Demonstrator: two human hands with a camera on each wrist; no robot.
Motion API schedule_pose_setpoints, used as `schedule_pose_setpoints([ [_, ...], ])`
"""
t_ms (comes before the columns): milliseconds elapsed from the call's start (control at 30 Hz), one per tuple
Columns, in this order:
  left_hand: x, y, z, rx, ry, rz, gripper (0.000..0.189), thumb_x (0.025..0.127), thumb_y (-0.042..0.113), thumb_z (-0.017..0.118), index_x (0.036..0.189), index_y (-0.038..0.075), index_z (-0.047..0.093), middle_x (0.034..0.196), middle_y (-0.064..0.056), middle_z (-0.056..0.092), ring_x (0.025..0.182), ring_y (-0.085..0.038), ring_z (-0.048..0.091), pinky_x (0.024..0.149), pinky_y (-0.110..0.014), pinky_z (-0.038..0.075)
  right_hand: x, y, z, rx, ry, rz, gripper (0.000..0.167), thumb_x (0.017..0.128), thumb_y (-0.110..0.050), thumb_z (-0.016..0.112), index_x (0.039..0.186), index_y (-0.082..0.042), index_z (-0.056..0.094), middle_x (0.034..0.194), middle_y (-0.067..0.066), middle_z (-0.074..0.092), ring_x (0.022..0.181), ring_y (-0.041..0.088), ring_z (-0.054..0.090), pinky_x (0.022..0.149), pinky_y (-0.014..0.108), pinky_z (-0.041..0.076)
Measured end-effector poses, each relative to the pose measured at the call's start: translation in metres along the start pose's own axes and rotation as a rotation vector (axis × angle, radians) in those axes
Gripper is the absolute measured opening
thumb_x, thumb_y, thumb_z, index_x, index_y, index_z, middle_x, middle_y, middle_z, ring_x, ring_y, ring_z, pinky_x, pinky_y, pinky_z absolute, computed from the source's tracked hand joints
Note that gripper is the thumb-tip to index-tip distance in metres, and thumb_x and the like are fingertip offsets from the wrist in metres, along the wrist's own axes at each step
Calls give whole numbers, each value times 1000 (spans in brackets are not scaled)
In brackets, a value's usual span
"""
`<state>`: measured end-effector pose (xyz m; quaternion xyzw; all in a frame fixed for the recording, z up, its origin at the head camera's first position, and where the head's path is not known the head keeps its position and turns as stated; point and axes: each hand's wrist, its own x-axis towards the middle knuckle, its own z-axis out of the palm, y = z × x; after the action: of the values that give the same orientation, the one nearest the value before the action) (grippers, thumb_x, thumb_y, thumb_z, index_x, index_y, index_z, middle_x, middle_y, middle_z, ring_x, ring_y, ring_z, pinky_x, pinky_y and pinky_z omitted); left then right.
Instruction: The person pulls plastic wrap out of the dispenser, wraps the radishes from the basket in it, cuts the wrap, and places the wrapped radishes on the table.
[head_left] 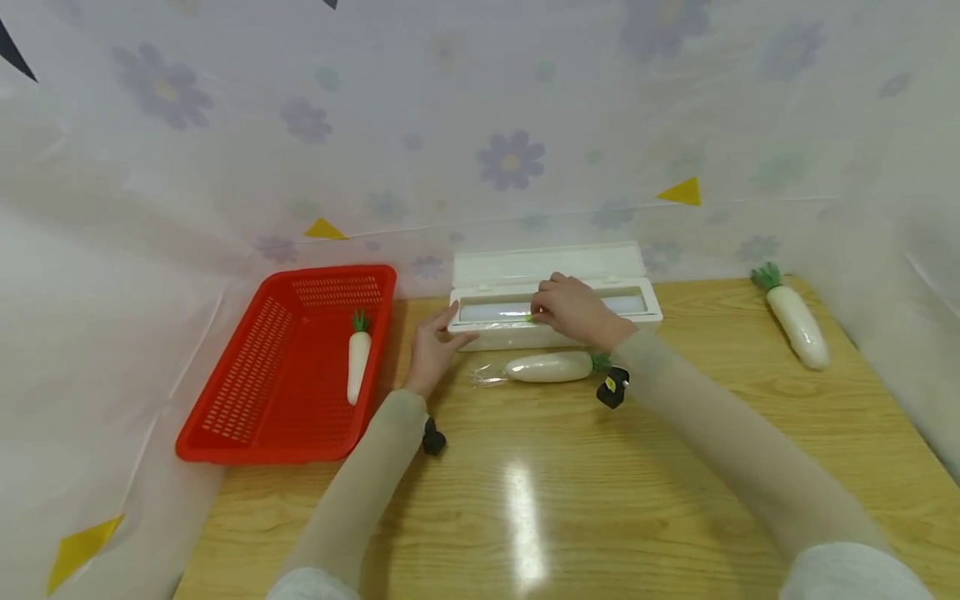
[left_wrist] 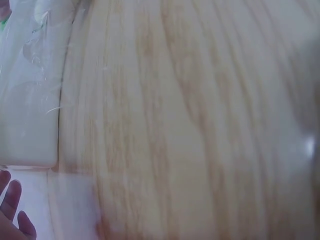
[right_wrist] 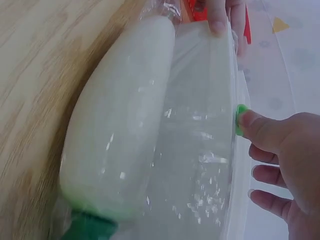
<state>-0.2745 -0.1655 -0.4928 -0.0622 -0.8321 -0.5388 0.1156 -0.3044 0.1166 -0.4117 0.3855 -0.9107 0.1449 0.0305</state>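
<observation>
A white cling film dispenser box point(head_left: 498, 339) lies at the back of the table with its lid point(head_left: 547, 264) raised and a film roll point(head_left: 483, 312) inside. My left hand point(head_left: 432, 346) grips the box's left end, thumb on the front side. On the front edge, my right hand point(head_left: 577, 308) holds a green slide cutter point(right_wrist: 240, 120), its thumb pressed on it and the other fingers loosely bent in the right wrist view. Clear film hangs over the box front. Close before the box lies a white radish point(head_left: 551, 367) with green leaves, in clear film whose loose end points left.
To the left stands a red plastic basket point(head_left: 283, 454) holding a slim white radish point(head_left: 358, 362). Another white radish point(head_left: 798, 325), shiny as if wrapped, lies at the table's right back. A flowered sheet point(head_left: 510, 108) hangs behind the wooden table point(head_left: 637, 500).
</observation>
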Motion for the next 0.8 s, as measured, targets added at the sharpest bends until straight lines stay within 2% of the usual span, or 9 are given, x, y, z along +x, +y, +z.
schedule_pose_setpoints([
  [133, -1, -2, 0, -33, 8, 17, 66, 83, 13, 88, 143, 4, 61, 147, -15, 59, 140, -29, 53, 119, -39, 38, -9, 12, 1, 6, 18, -29, 10, 98, -17, 73, 100, -8, 76, 95, 4, 67, 90, 24, 55, 83, 43, 48],
  [300, -3, -1, 0, 1, -3, 21, 66, 84, 18, 88, 143, 6, 61, 148, -11, 58, 141, -28, 52, 118, -39, 39, -17, 21, 2, 3, 35, -41, 9, 98, -17, 74, 100, -9, 76, 95, 4, 68, 90, 24, 56, 83, 42, 48],
  [500, -2, 1, 0, 11, -21, -7, 66, 85, 21, 87, 144, 9, 61, 150, -7, 58, 142, -24, 51, 118, -38, 39, -22, 22, -3, -2, 52, -50, 9, 95, -16, 76, 99, -8, 77, 94, 5, 68, 90, 26, 56, 82, 44, 48],
  [800, -1, 3, -2, -6, -29, -27, 68, 84, 23, 87, 145, 11, 60, 150, -9, 57, 142, -25, 50, 117, -39, 40, -34, 28, -11, -12, 69, -25, 10, 94, -15, 77, 99, -6, 78, 100, 9, 63, 94, 29, 56, 82, 45, 49],
])
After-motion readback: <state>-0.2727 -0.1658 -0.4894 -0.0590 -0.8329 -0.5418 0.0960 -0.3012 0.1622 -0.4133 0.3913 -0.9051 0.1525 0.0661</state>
